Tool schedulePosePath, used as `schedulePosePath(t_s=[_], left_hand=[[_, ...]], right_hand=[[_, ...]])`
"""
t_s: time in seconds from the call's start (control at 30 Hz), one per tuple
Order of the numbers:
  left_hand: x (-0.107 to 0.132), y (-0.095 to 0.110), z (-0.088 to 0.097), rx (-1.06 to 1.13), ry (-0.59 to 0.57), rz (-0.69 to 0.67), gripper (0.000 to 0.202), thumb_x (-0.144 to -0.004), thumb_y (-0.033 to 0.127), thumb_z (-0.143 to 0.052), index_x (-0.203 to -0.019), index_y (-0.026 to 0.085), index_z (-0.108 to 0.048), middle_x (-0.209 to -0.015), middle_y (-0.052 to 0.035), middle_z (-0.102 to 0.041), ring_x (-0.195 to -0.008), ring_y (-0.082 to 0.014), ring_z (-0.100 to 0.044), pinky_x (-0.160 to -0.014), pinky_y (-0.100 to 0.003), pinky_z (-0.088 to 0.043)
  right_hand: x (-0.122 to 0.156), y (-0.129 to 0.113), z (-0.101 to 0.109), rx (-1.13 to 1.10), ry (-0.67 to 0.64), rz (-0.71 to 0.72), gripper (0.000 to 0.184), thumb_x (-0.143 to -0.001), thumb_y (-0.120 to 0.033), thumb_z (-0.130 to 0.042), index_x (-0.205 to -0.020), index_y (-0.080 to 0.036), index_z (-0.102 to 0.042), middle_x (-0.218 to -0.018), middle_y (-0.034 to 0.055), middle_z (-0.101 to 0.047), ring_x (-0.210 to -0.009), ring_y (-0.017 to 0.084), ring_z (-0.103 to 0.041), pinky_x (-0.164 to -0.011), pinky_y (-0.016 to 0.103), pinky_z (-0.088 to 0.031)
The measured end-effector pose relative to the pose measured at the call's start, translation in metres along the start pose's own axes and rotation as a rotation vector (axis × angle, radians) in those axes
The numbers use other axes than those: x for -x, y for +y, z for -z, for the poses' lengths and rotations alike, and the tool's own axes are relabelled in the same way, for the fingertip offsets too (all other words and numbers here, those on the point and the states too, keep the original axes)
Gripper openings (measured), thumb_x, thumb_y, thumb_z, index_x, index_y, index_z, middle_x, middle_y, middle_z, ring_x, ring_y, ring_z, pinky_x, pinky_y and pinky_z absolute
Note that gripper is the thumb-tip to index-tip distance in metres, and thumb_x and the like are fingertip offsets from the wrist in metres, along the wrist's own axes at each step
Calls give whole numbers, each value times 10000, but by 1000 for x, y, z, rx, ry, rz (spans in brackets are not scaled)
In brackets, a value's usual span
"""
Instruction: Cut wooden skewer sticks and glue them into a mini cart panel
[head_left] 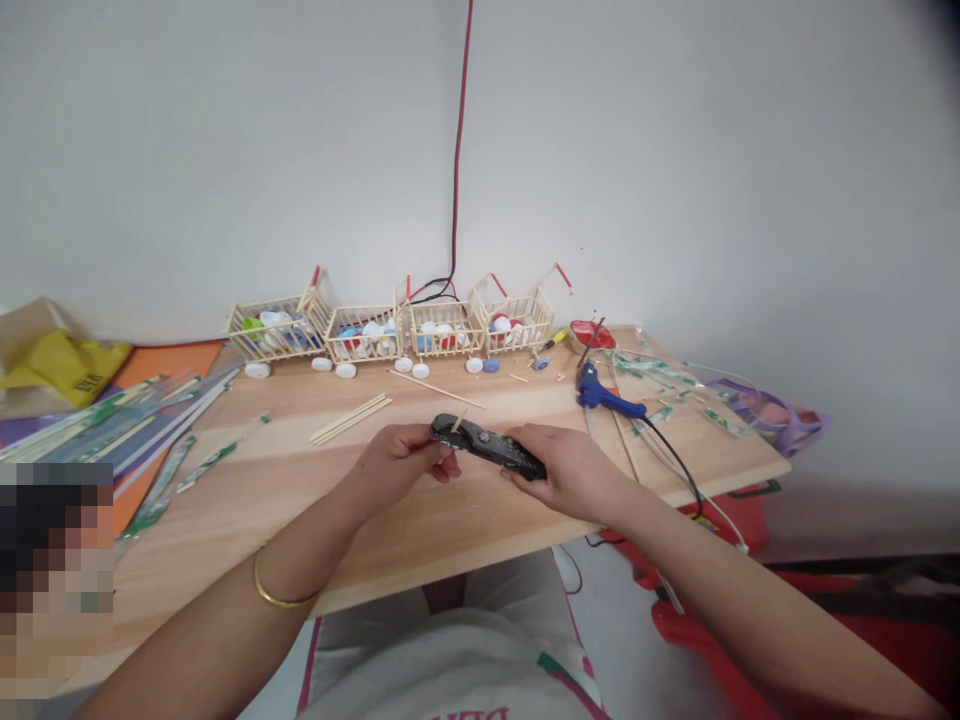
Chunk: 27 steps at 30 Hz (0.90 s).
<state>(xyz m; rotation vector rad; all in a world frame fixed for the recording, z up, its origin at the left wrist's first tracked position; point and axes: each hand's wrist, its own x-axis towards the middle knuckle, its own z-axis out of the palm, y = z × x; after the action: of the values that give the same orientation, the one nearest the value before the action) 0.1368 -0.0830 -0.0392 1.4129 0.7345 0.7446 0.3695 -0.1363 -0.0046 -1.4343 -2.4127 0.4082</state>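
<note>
My right hand (570,465) is wrapped round a black hand tool (499,450) with a round grey screw in its middle, held above the table. At the tool's left end a short piece of thin wooden stick (460,420) pokes up. My left hand (401,460) has its fingers pinched round the stick's lower part, close against the tool's head; the fingers partly hide where stick and tool meet. Behind my hands, several loose wooden sticks (351,418) lie together on the wooden table (420,525), and one longer stick (439,389) lies apart.
Miniature stick-built carts (367,347) holding coloured pieces line the wall. To the right are a blue glue gun (611,393), a red-filled dish (592,335), a yellow-handled tool (557,338) and wrappers. Plastic packets (150,415) and a yellow bag (64,368) lie left.
</note>
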Motion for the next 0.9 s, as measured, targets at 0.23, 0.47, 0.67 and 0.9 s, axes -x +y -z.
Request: schedulePosePath(t_s=[0.23,0.47,0.67,0.9], left_hand=[[0,-1,0,12,-22,57,176,-763,294,-603,-723,128,-646,-657,-41,-665,-620,-139,-623,-625,-276,-533],[-2,-7,-1,-28,-5,84,165,-755,277,-590,-720,124,-639,-660,-47,-667,-616,-141,-624,-625,-273,-534],[-3,-3,-4,-71,45,86,203,-747,305,-587,-674,123,-636,-627,-44,-643,-589,-135,-608,-598,-260,-525],[-2,-3,-8,-75,34,116,231,-744,340,-601,-679,121,-638,-627,-43,-633,-602,-141,-608,-599,-263,-521]], right_hand=[[1,7,-17,197,-41,-10,268,-855,-354,-466,-1017,-165,-565,-905,71,-681,-791,190,-633,-658,254,-402],[-1,15,-21,302,-87,-23,306,-864,-388,-435,-1024,-151,-544,-841,80,-687,-732,195,-635,-597,249,-353],[-5,13,-20,294,-27,0,402,-870,-414,-433,-1201,-193,-486,-982,82,-671,-874,204,-621,-665,249,-372],[-3,18,-24,349,-75,-30,325,-855,-390,-423,-1019,-151,-570,-830,94,-682,-744,195,-621,-620,254,-349]])
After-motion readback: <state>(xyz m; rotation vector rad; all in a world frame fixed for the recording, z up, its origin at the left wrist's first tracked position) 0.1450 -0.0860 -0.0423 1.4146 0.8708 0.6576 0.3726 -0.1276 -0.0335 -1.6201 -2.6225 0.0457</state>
